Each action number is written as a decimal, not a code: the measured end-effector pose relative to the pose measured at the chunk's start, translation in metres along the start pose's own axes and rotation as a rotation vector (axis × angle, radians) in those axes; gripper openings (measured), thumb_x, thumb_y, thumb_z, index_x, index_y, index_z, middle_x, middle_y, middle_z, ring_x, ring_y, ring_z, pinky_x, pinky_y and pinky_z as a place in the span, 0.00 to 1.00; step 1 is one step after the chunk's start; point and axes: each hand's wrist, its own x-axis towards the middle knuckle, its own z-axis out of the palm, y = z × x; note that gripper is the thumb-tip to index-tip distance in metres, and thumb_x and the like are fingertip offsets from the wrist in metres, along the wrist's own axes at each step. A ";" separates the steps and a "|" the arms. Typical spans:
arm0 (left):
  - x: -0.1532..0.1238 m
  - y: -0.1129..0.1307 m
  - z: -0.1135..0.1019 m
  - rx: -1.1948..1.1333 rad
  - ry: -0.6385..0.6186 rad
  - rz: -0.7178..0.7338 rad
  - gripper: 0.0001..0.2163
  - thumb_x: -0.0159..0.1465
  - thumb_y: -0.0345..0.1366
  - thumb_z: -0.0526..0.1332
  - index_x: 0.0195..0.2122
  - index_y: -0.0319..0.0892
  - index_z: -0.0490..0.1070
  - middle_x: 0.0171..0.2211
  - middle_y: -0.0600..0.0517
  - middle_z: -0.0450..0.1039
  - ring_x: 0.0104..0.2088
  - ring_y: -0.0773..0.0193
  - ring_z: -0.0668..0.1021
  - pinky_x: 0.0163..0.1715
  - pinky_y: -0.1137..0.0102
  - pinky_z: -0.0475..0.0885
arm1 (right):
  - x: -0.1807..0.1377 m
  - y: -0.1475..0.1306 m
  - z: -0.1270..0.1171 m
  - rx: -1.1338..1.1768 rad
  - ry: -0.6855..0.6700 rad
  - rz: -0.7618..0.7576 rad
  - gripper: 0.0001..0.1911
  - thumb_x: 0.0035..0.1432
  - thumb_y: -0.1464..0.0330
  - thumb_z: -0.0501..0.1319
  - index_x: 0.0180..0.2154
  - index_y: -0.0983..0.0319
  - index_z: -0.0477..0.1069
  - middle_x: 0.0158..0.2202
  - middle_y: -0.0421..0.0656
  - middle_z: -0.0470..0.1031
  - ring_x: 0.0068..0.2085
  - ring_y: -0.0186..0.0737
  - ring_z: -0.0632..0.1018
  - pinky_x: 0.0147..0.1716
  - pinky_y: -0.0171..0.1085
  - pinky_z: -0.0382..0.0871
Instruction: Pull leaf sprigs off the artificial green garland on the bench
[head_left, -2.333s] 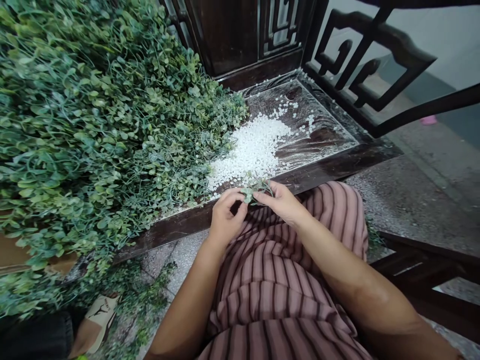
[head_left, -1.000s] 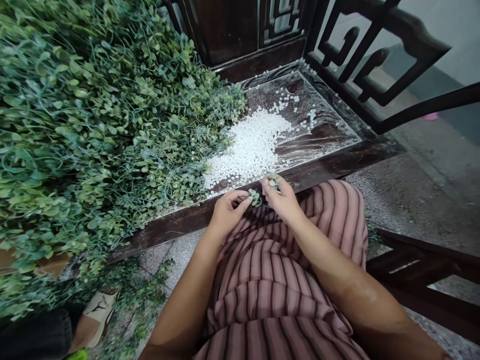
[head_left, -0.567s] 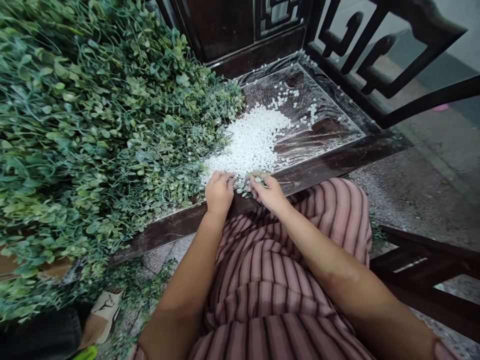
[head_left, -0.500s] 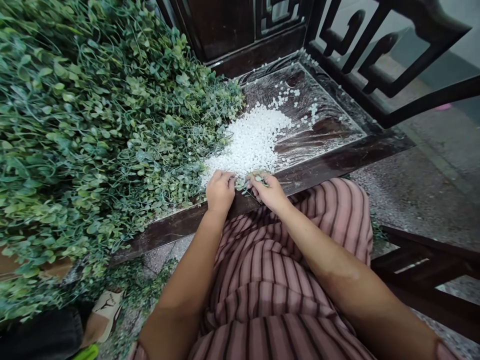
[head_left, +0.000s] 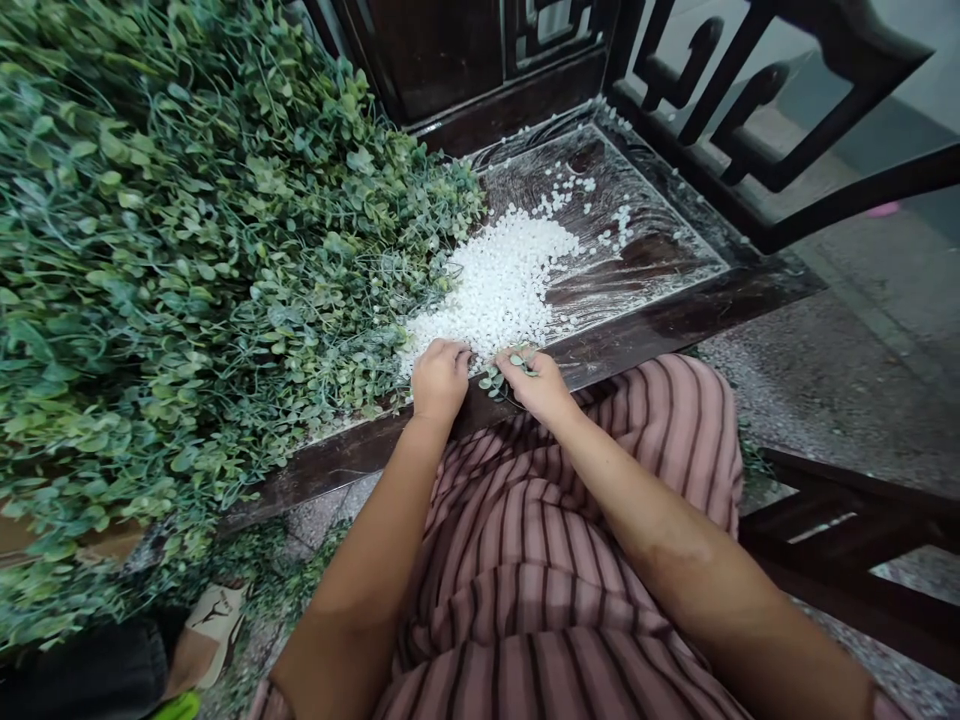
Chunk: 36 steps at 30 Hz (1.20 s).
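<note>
My right hand is closed on a small artificial leaf sprig, whose green leaves stick out between and beside the fingers. To its left, my left hand has its fingers pinched together at the near edge of a heap of small white beads. Whatever is between those left fingertips is too small or hidden to make out. The beads lie on a dark carved wooden bench seat. A big pile of artificial greenery reaches almost to my left hand.
Dark wooden lattice armrest bounds the seat on the right, and a panelled backrest stands behind. Loose beads are scattered toward the far corner. My striped clothing is close below the hands. Another person's sandalled foot is at lower left.
The sprig in my right hand shows more leaves hanging toward the left hand, and the right fingers have shifted slightly. My left hand stays in nearly the same place.
</note>
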 end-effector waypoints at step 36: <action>-0.024 0.026 0.016 -0.989 0.137 -0.352 0.07 0.52 0.32 0.62 0.31 0.38 0.75 0.33 0.50 0.78 0.36 0.65 0.77 0.44 0.67 0.70 | -0.007 0.003 0.004 0.026 -0.052 0.030 0.14 0.45 0.58 0.62 0.24 0.63 0.67 0.22 0.38 0.65 0.23 0.30 0.66 0.24 0.32 0.70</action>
